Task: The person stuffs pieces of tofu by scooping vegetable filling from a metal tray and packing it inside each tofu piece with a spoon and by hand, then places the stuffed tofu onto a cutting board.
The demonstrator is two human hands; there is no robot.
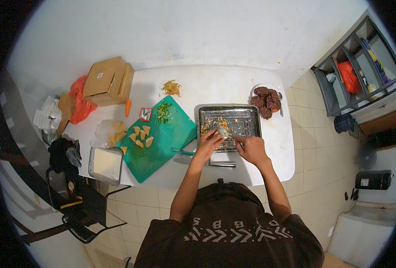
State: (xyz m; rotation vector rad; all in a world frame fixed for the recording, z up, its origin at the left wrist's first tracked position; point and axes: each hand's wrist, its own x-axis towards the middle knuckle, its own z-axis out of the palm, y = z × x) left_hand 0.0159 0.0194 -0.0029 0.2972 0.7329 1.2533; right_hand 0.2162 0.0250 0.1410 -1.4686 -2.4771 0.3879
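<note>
My left hand [210,143] is closed over the dark metal tray [252,117], its fingertips pinched round a small pale piece that they mostly hide. From the right, my right hand [251,148] grips a spoon [223,131], whose shiny bowl meets the left fingertips. Chopped orange, green and white filling [222,122] lies scattered in the tray beneath. Left of the tray, a green cutting board [153,164] carries several tan tofu-like wedges [139,143] and chopped green herbs [164,111]. A green-handled knife [183,152] lies beside my left wrist.
A plate [254,87] of dark reddish-brown food stands at the right. A glass dish of pale batter [107,164], plastic bag [104,134], carrot [128,108], small red packet [145,114] and cardboard box [107,82] are at the left. Shredded tan food [171,87] sits behind the board.
</note>
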